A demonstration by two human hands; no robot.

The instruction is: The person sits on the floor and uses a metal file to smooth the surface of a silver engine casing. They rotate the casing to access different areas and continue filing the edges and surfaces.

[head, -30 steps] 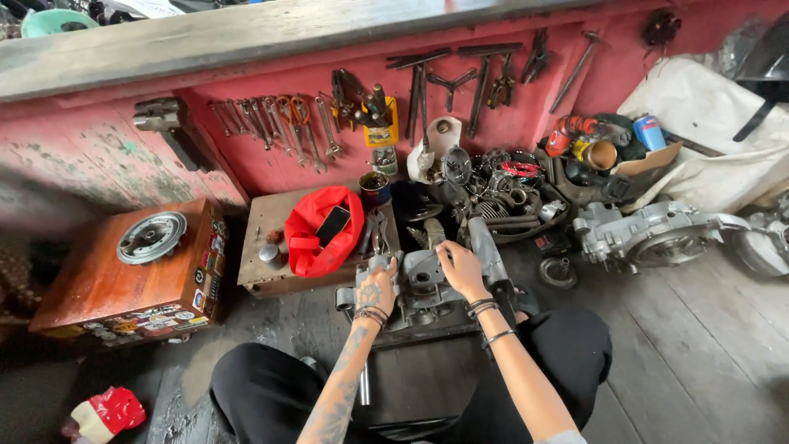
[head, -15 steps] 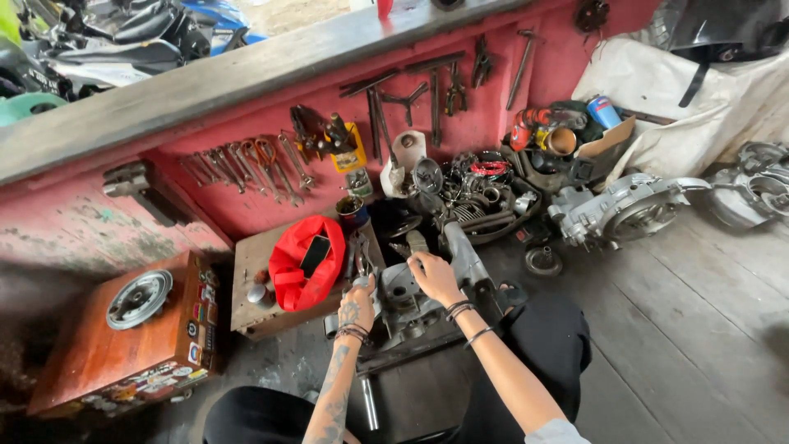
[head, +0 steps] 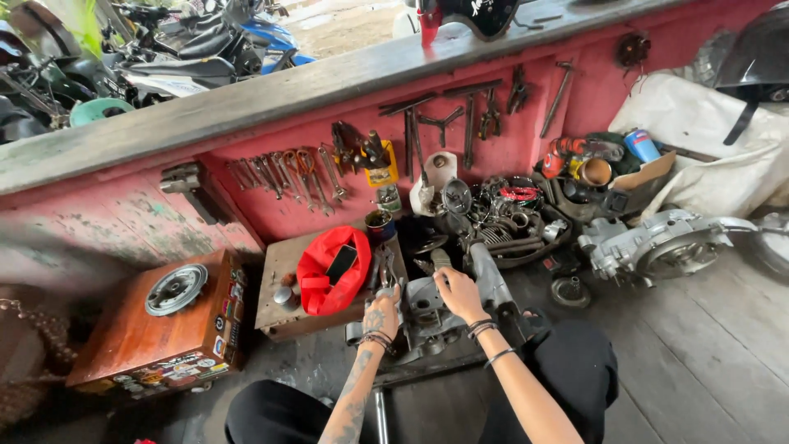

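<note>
Head view looked down at a grey metal engine casing on the dark floor, between the person's knees and just in front of a low wooden box. Left hand rested on the casing's left edge, fingers curled; whether it gripped anything, can't tell. Right hand sat on the casing's top right, fingers bent down onto the metal, closed lightly against it, no separate tool visible in it. Red cloth with a dark phone lay on the box, just left of the casing. Pliers lay beside the left hand. Wooden crate with a round metal disc on top stood further left. Wrenches hung on the pink wall. Second engine block lay off to the right, well apart.
</note>
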